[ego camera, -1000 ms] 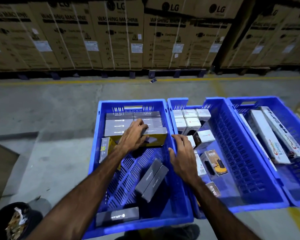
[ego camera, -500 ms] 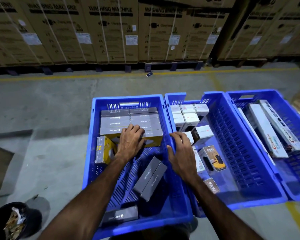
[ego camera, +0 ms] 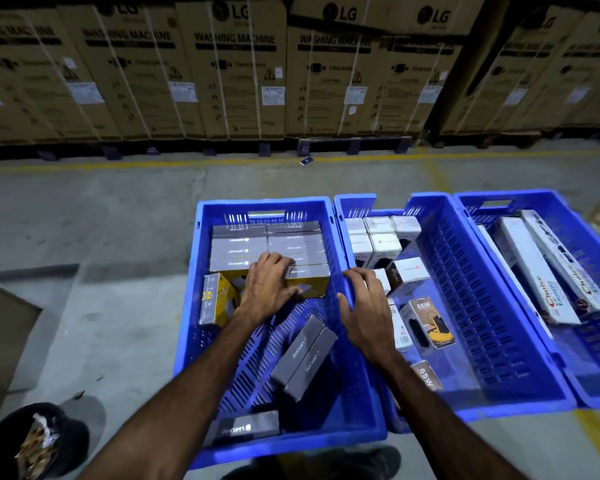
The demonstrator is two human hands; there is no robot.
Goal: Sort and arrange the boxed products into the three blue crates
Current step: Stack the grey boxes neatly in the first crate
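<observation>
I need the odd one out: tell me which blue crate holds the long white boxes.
The rightmost crate. Its long white boxes lie lengthwise, while the left crate holds grey boxes and the middle crate small white ones.

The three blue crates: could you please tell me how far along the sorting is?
Done: grey boxes packed at the left crate's far end. In hand: left hand presses the front yellow-sided box; right hand grips the crate wall. Left: two loose grey boxes and scattered 65W boxes.
</observation>
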